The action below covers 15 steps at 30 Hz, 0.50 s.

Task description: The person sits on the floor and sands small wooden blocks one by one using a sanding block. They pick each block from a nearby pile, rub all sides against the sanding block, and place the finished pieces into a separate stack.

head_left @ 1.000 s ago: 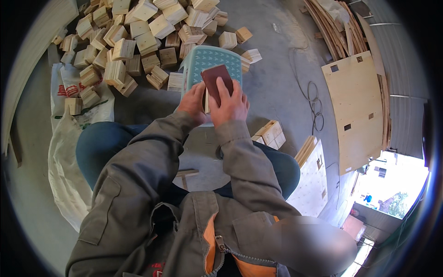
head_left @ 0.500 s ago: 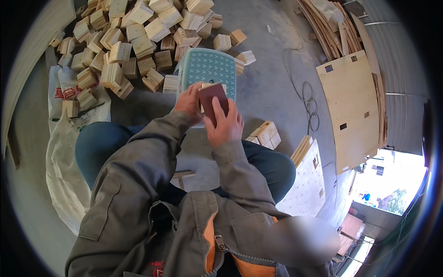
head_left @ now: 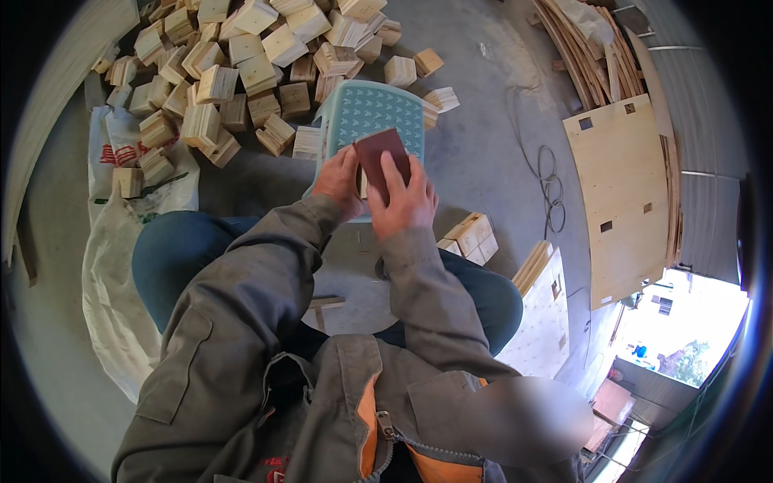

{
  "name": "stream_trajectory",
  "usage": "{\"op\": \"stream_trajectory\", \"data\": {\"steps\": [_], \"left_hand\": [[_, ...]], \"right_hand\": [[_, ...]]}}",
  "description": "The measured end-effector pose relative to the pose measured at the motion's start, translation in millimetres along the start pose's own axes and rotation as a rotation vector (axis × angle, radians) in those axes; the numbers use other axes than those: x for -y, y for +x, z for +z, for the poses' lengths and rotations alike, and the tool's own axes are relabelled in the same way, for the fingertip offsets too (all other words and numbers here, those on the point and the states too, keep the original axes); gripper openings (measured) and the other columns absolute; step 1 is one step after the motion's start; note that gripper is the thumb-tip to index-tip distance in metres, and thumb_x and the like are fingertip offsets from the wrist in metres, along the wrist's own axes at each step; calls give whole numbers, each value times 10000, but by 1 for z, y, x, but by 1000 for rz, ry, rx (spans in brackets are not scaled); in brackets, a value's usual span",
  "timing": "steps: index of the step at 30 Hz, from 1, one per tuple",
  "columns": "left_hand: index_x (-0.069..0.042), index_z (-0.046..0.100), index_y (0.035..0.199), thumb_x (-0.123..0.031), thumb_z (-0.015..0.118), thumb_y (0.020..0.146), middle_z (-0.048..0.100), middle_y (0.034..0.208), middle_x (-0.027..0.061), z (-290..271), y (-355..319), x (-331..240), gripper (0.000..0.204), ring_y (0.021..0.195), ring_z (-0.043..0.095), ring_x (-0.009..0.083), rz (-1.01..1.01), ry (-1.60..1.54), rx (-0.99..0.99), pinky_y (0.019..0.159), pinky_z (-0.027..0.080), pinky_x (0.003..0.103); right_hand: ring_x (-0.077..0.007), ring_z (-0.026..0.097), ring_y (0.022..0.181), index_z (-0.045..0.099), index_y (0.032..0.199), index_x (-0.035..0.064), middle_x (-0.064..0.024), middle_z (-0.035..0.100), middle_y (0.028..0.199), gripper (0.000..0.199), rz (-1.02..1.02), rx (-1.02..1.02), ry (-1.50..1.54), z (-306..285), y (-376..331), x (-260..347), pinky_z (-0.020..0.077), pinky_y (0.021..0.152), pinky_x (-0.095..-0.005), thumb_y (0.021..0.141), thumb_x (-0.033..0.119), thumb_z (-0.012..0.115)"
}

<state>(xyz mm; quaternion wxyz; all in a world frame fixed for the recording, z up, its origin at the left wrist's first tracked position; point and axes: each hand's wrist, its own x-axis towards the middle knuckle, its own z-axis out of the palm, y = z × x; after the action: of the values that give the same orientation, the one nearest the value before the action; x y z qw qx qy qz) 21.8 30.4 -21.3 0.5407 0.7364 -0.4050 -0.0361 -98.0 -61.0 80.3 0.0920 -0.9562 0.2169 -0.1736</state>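
Observation:
My right hand (head_left: 408, 201) grips a flat, dark reddish-brown sanding block (head_left: 378, 157), its fingers laid along the upper face. Beneath it, mostly hidden, is a pale wooden block (head_left: 362, 187), of which only a sliver shows beside my left hand (head_left: 341, 183). The left fingers are closed around that block's left side. Both hands are over the near part of a light green plastic stool (head_left: 378, 109) with a patterned top. Whether the wooden block rests on the stool cannot be told.
Beyond the stool lies a big heap of wooden blocks (head_left: 258, 72). A white woven sack (head_left: 121, 282) spreads at my left. Right of my knee are stacked blocks (head_left: 469, 233) and a pale board (head_left: 535, 314). A cable (head_left: 550, 189) lies before leaning plywood sheets (head_left: 620, 201).
The sanding block has slid forward over the wooden block, covering the pale top edge that showed before. My left hand still holds the wood. The whole view has shifted slightly.

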Motion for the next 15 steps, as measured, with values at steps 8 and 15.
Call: {"op": "stream_trajectory", "data": {"steps": [8, 15], "left_hand": [[-81, 413, 1545, -271, 1006, 614, 583, 1445, 215, -2, 1, -5, 1120, 1310, 592, 453, -57, -9, 26, 1099, 513, 500], [-80, 433, 1526, -250, 967, 686, 578, 1440, 228, 5, 0, 5, 1010, 1305, 588, 467, -79, 4, 30, 1092, 514, 503]], "right_hand": [[-423, 537, 1390, 624, 1533, 301, -174, 483, 1599, 654, 193, 152, -52, 14, 82, 3, 417, 1158, -562, 910, 425, 779], [-464, 540, 1347, 611, 1548, 241, -228, 477, 1585, 698, 52, 66, 5, -5, -2, -2, 430, 1138, -569, 889, 341, 819]]}}
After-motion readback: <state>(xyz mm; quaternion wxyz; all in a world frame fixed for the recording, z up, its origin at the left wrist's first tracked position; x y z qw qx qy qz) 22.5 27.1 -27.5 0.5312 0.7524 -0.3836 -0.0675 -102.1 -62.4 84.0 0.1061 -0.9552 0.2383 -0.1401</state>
